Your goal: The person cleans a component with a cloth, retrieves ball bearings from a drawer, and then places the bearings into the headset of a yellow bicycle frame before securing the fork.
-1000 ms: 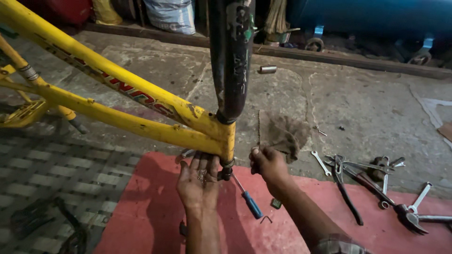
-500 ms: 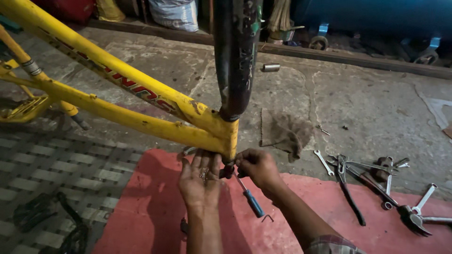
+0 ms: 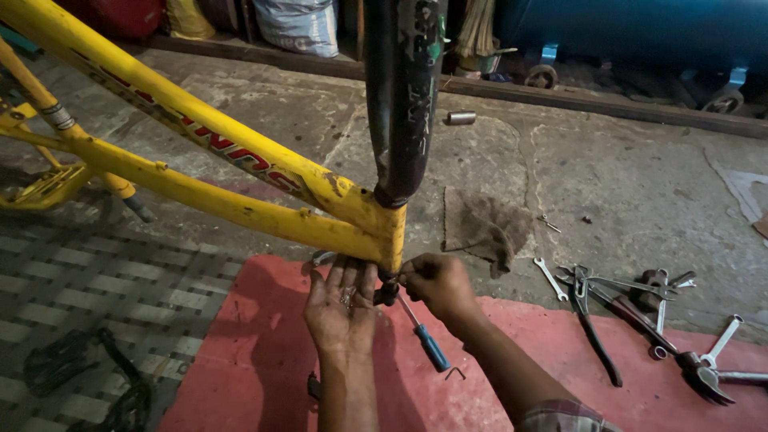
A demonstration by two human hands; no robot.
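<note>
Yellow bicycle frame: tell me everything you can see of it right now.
The yellow bicycle frame is painted metal, scuffed and rust-spotted, with red lettering on one tube. Two tubes slope down from the left and meet at a short head tube, from which a dark, worn fork rises. The frame hangs above a red mat. The left hand is cupped palm-up beneath the head tube; the right hand pinches a small dark part at its lower end.

Two hands (image 3: 342, 308), one screwdriver (image 3: 426, 340)
</note>
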